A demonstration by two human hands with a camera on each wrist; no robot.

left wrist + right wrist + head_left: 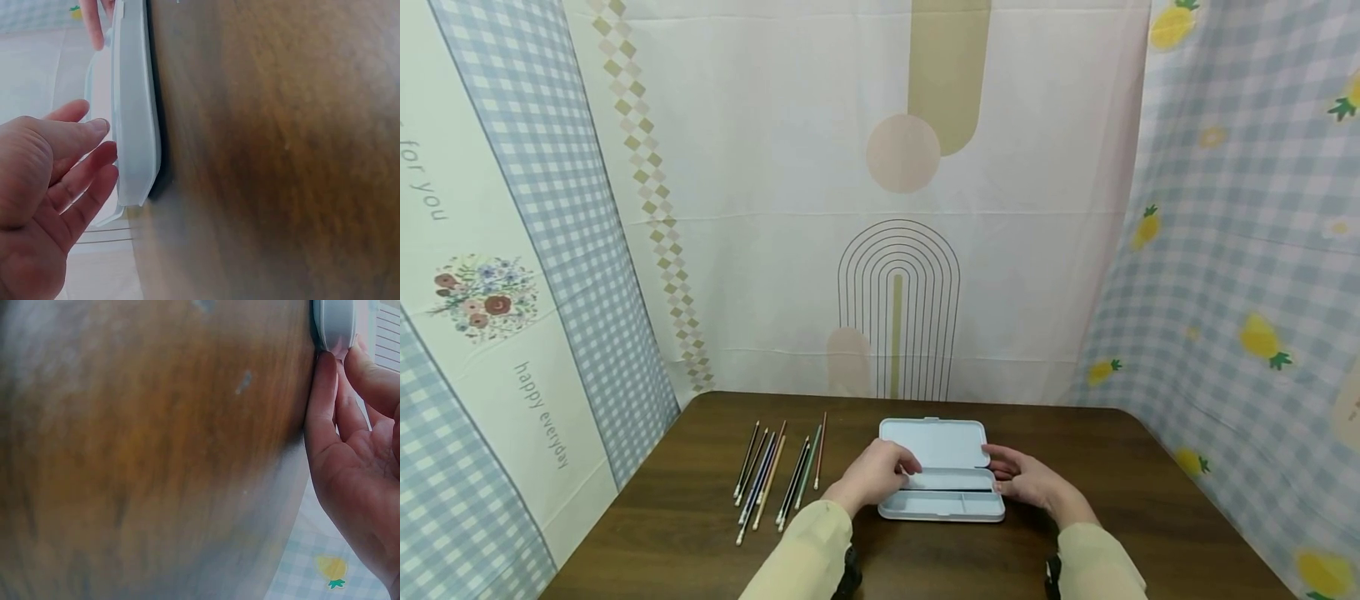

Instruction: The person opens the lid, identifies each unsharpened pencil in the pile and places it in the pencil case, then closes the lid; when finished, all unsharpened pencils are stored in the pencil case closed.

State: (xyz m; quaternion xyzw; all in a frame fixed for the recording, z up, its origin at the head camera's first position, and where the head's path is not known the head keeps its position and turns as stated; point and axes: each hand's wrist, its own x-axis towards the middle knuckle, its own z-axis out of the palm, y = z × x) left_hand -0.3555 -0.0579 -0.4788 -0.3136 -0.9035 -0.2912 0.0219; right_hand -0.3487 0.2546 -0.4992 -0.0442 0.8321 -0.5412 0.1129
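A pale blue pencil case (942, 506) lies unfolded on the table, its lid (932, 442) tipped back and a middle tray (951, 479) between lid and base. A divider splits the base into two compartments, with nothing in them. My left hand (877, 473) is over the left end of the middle tray; in the left wrist view its loosely bent fingers (94, 164) come right up to the case's edge. At the right end, my right hand (1033, 481) holds the case between thumb and fingers, the thumb (369, 372) on the upper side.
Several pencils (767, 475), dark, blue, yellow and green, lie loosely grouped left of the case, most with white ends toward me. The dark brown wooden table (662, 533) reaches back to a patterned cloth (775, 250), with more cloth hanging at both sides.
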